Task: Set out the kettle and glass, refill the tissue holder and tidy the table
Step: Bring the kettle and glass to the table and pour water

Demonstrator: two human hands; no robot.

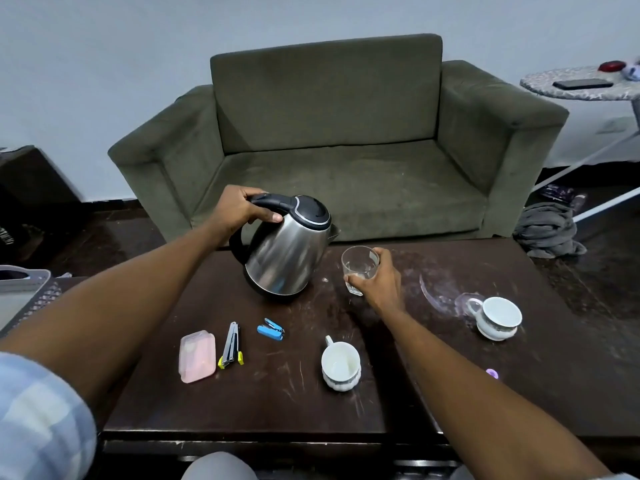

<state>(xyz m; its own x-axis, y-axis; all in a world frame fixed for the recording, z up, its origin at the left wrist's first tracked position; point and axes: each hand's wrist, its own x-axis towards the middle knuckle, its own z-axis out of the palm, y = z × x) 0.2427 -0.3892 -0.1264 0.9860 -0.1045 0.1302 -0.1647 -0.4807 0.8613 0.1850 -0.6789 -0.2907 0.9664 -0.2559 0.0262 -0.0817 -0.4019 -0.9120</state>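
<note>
A steel kettle (289, 258) with a black lid and handle is tilted to the right over the far middle of the dark wooden table (284, 403). My left hand (239, 211) grips its black handle from above. Just right of the spout, a clear drinking glass (359, 266) is held upright by my right hand (379, 278), with its base near the tabletop. The glass looks nearly empty. No tissue holder is in view.
On the table lie a pink plastic box (196, 356), a yellow-tipped stapler (231, 346), a blue stapler (271, 329), a white cup (341, 365), a second white cup (498, 317) beside a clear lid (443, 292), and a small purple item (492, 373). A green sofa (339, 150) stands behind.
</note>
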